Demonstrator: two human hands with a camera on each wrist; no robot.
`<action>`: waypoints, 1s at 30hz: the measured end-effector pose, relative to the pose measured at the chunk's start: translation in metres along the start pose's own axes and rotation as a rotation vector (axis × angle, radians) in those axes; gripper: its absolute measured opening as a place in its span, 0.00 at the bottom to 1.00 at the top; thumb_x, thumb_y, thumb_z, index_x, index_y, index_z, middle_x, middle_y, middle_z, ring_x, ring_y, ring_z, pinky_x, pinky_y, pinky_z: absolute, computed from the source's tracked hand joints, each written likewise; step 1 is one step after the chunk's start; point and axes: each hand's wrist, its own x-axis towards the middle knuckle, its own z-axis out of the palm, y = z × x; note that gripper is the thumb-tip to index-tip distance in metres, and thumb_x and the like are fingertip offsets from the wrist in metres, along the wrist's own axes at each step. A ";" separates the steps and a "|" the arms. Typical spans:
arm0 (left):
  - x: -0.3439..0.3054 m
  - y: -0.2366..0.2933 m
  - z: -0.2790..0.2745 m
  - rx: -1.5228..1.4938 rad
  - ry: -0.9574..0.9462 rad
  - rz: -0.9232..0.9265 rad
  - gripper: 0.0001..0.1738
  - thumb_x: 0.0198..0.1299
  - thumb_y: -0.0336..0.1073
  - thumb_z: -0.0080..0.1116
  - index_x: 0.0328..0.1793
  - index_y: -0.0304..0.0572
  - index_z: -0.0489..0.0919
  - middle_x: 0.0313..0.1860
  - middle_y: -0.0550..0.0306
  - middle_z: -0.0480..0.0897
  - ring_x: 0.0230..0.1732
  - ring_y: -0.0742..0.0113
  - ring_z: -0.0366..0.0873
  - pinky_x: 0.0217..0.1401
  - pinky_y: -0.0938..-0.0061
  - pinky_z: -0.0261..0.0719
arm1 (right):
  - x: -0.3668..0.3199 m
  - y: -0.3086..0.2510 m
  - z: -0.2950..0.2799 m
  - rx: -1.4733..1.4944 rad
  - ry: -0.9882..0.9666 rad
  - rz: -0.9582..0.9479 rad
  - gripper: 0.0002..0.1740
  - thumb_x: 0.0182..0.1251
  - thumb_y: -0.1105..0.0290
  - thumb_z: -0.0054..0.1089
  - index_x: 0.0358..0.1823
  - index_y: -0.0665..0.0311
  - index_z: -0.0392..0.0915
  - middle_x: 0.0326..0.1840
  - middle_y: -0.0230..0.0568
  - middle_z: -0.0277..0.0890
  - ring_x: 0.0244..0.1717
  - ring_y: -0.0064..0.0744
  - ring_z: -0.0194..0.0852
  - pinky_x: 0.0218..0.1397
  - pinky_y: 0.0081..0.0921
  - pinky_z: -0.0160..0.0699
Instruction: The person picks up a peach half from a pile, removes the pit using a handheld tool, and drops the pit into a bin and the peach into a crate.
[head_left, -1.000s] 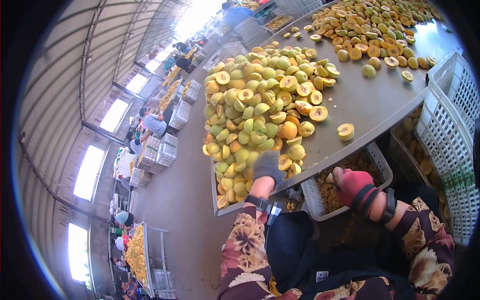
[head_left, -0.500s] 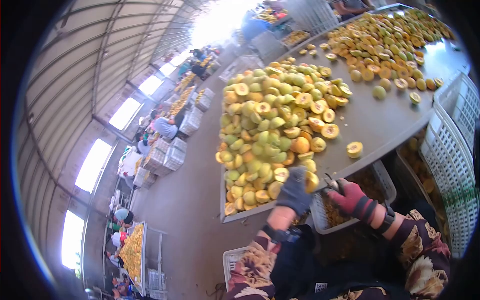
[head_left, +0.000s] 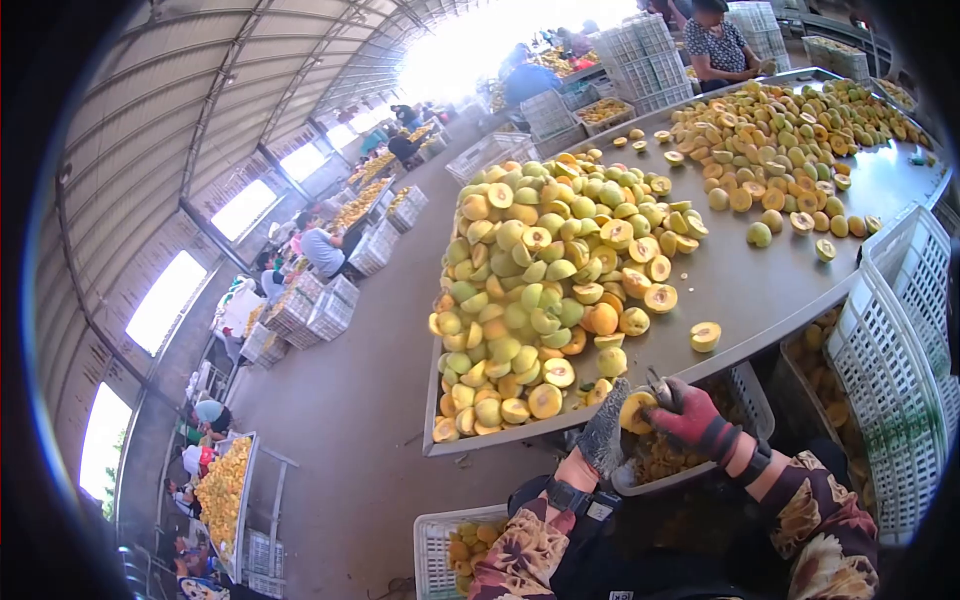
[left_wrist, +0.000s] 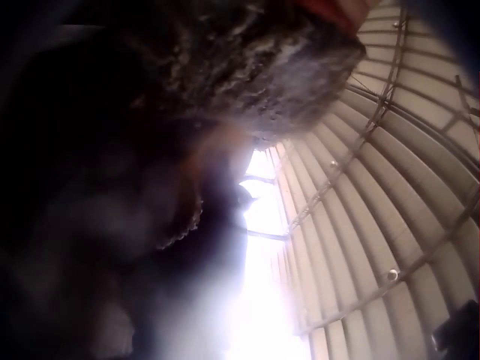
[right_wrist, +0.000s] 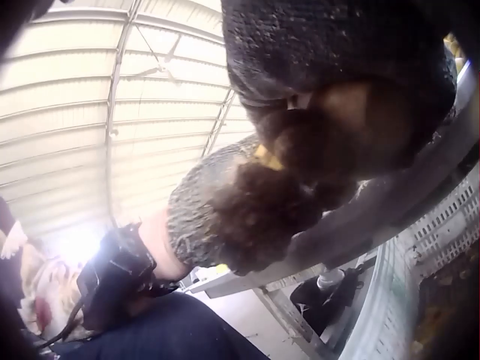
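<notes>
My left hand point(head_left: 602, 432), in a grey glove, holds a yellow peach half point(head_left: 637, 412) just off the table's front edge. My right hand point(head_left: 692, 420), in a red and dark glove, grips a small metal tool point(head_left: 656, 384) close against that fruit; most of the tool is hidden by the fingers. In the right wrist view the left glove point(right_wrist: 225, 202) meets the right glove point(right_wrist: 337, 60), with both dark and blurred. The left wrist view shows mainly the shaded left glove point(left_wrist: 262, 75). A large heap of peach halves point(head_left: 540, 290) lies just beyond the hands.
Under the table edge sits a white basket point(head_left: 762, 402) of brownish pieces. Another white basket point(head_left: 432, 545) with fruit stands at lower left. Tall white crates point(head_left: 880, 350) rise at right. A second heap point(head_left: 790, 150) covers the metal table's point(head_left: 740, 270) far end, where a person point(head_left: 715, 45) works.
My left hand has come away from the heap with a peach half and moved toward me, beside the right hand. The right hand and its tool now meet the fruit. The head view has shifted.
</notes>
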 end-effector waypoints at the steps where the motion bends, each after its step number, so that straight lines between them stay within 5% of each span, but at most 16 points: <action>1: 0.009 -0.001 -0.010 0.012 -0.096 0.065 0.28 0.69 0.57 0.39 0.58 0.42 0.74 0.50 0.52 0.80 0.47 0.60 0.80 0.50 0.69 0.80 | 0.000 0.001 0.003 -0.166 0.089 -0.043 0.25 0.58 0.61 0.63 0.53 0.67 0.69 0.37 0.48 0.80 0.37 0.43 0.79 0.39 0.35 0.78; 2: 0.015 -0.004 -0.019 0.023 -0.190 0.128 0.27 0.69 0.56 0.40 0.58 0.42 0.74 0.51 0.52 0.80 0.48 0.60 0.79 0.50 0.69 0.80 | 0.000 0.002 0.006 -0.332 0.174 -0.082 0.26 0.58 0.61 0.62 0.53 0.67 0.67 0.35 0.53 0.79 0.36 0.50 0.80 0.38 0.40 0.79; 3: 0.009 0.002 0.011 -0.191 0.121 0.165 0.27 0.68 0.55 0.40 0.57 0.40 0.74 0.49 0.51 0.80 0.49 0.61 0.79 0.52 0.67 0.79 | -0.001 -0.008 0.004 -0.364 0.195 -0.092 0.26 0.57 0.59 0.61 0.52 0.66 0.65 0.33 0.59 0.77 0.38 0.61 0.76 0.38 0.46 0.77; 5: 0.006 0.009 0.018 0.369 0.147 0.404 0.29 0.66 0.58 0.43 0.57 0.39 0.74 0.48 0.50 0.80 0.48 0.58 0.78 0.52 0.62 0.78 | 0.002 0.000 0.003 -0.430 0.159 -0.089 0.26 0.57 0.59 0.61 0.52 0.66 0.65 0.34 0.58 0.77 0.37 0.59 0.77 0.37 0.45 0.77; 6: 0.010 0.012 0.018 -0.139 0.103 0.259 0.30 0.66 0.58 0.44 0.57 0.38 0.74 0.47 0.50 0.80 0.47 0.56 0.79 0.52 0.61 0.78 | 0.000 0.004 0.002 -0.467 0.141 -0.087 0.25 0.57 0.60 0.61 0.51 0.66 0.66 0.34 0.57 0.77 0.37 0.59 0.77 0.37 0.45 0.78; 16: 0.017 0.010 0.017 0.034 0.134 0.361 0.29 0.71 0.56 0.37 0.58 0.36 0.73 0.49 0.51 0.78 0.50 0.61 0.77 0.56 0.67 0.77 | -0.001 -0.020 0.016 -0.581 0.087 -0.134 0.24 0.58 0.60 0.59 0.49 0.70 0.67 0.32 0.53 0.78 0.31 0.54 0.79 0.33 0.42 0.79; 21: 0.013 0.000 0.022 0.347 0.183 0.485 0.25 0.71 0.53 0.41 0.57 0.38 0.73 0.48 0.52 0.78 0.49 0.62 0.77 0.56 0.69 0.76 | -0.001 -0.023 0.018 -0.593 0.075 -0.089 0.25 0.59 0.61 0.59 0.50 0.70 0.65 0.31 0.53 0.77 0.31 0.54 0.79 0.33 0.43 0.78; 25: 0.003 0.004 0.031 1.017 0.206 0.742 0.19 0.67 0.44 0.53 0.54 0.37 0.74 0.48 0.52 0.77 0.49 0.65 0.76 0.55 0.70 0.75 | 0.000 -0.024 0.020 -0.666 -0.004 -0.011 0.23 0.58 0.62 0.58 0.49 0.69 0.64 0.30 0.53 0.78 0.30 0.55 0.79 0.32 0.44 0.78; 30: 0.006 0.008 0.021 1.151 0.217 0.834 0.13 0.63 0.37 0.56 0.48 0.37 0.76 0.43 0.54 0.79 0.45 0.65 0.77 0.51 0.69 0.75 | -0.004 -0.022 0.025 -0.702 -0.020 -0.014 0.21 0.58 0.63 0.57 0.46 0.68 0.63 0.27 0.53 0.77 0.29 0.55 0.79 0.30 0.46 0.77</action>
